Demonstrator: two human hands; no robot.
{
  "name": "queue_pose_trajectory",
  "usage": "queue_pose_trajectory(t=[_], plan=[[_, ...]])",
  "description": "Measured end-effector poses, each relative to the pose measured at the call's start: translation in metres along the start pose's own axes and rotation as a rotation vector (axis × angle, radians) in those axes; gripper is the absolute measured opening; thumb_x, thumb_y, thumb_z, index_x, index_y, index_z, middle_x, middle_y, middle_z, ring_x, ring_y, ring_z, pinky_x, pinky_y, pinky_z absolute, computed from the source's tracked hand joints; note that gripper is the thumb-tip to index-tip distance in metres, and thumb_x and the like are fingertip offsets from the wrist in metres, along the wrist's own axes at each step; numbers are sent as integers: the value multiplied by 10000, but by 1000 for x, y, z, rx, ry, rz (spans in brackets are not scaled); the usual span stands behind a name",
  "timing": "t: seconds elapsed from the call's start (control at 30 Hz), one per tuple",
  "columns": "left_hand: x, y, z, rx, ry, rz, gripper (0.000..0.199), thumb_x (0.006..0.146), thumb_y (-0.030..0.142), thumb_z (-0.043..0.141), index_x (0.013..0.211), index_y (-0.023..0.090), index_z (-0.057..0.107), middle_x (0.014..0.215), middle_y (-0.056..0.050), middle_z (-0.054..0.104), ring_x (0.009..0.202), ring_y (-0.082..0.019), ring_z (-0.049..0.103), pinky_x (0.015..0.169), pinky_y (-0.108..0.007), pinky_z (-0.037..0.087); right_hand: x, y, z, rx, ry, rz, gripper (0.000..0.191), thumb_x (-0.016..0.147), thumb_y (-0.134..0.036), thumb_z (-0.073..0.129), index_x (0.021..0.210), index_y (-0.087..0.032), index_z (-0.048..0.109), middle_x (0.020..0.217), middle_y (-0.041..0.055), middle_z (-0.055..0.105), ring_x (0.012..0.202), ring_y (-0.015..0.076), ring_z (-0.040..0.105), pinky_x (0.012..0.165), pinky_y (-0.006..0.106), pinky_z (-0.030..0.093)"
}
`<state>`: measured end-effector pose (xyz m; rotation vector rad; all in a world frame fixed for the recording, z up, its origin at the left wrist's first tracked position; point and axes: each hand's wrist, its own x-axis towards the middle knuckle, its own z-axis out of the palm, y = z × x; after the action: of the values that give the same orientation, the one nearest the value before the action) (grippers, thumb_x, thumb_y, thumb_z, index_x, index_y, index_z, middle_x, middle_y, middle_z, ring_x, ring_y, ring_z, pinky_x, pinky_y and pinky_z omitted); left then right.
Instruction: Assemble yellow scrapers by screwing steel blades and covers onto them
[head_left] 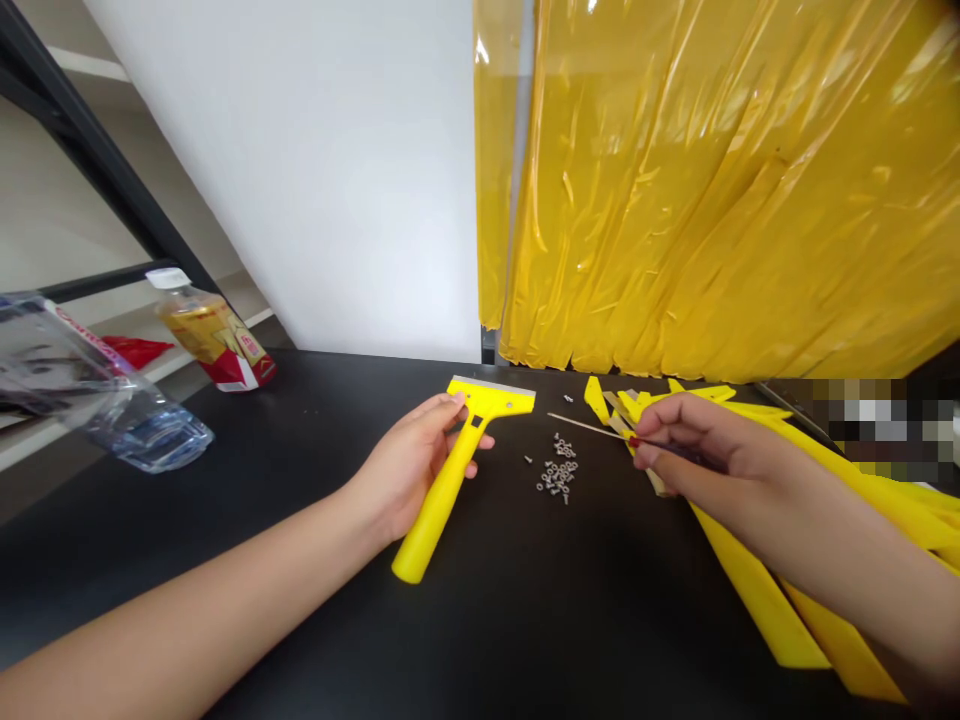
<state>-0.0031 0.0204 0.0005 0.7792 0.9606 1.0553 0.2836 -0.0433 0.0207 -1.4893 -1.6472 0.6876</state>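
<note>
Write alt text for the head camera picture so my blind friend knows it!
The left hand grips a yellow scraper, and the right hand pinches a thin wooden stick over a black table. Between them lies a small pile of silver screws and nuts, with long yellow plastic strips at the right, under a yellow plastic curtain.

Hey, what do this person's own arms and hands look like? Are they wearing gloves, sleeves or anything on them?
No gloves: the left hand and right hand are bare. The left forearm and right forearm are bare too, with no sleeve in view. No watch, bracelet or ring shows.
</note>
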Motion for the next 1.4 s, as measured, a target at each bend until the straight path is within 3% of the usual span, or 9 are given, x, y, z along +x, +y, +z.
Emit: queue_pose_trajectory(t=[0.07, 0.17, 0.37, 0.5, 0.83, 1.13, 1.4], plan=[[3, -1, -2, 19, 11, 10, 105, 948, 232, 679, 1038, 193, 642, 1021, -36, 666, 778, -189, 734, 484, -233, 564, 1, -5, -3, 148, -44, 69, 251, 867, -498, 764, 937, -266, 699, 807, 5, 697, 736, 175, 626, 686, 297, 509], [4, -2, -3, 31, 10, 11, 134, 945, 237, 686, 1064, 187, 649, 1049, -54, 680, 786, -195, 737, 482, -229, 561, 1, -4, -5, 340, 26, 107, 314, 843, -565, 773, 919, -269, 702, 766, -2, 666, 688, 172, 597, 627, 300, 489], [-1, -5, 2, 41, -11, -2, 111, 965, 267, 668, 1019, 170, 666, 965, -50, 667, 750, -189, 724, 457, -222, 535, 0, -1, 5, -67, 41, 73, 338, 900, -609, 684, 911, -271, 702, 772, -3, 683, 733, 192, 619, 664, 319, 461], [-6, -4, 5, 75, -55, 5, 81, 954, 242, 676, 991, 172, 664, 961, -66, 689, 736, -187, 719, 460, -226, 537, -3, -5, 13, -135, 11, 58, 328, 936, -605, 625, 918, -283, 691, 801, -8, 700, 781, 202, 634, 653, 311, 467], [-12, -4, 6, 124, -129, 14, 155, 948, 339, 717, 977, 192, 673, 890, -38, 703, 739, -169, 707, 498, -222, 552, -1, -2, 17, -155, -30, 31, 304, 956, -565, 619, 895, -273, 683, 829, 1, 709, 837, 214, 650, 688, 321, 478], [-13, -3, 7, 164, -102, 5, 169, 913, 329, 746, 973, 191, 668, 887, -47, 704, 735, -184, 712, 501, -233, 561, -2, -7, 16, -138, -68, 40, 329, 955, -579, 604, 872, -270, 682, 834, 11, 688, 826, 221, 628, 646, 324, 463], [-16, -2, 10, 246, -160, 40, 114, 918, 273, 713, 931, 182, 646, 881, -34, 693, 769, -184, 713, 518, -220, 556, -5, -6, 12, -123, -75, 39, 348, 960, -598, 599, 886, -269, 683, 877, 15, 698, 855, 223, 639, 615, 314, 461]])
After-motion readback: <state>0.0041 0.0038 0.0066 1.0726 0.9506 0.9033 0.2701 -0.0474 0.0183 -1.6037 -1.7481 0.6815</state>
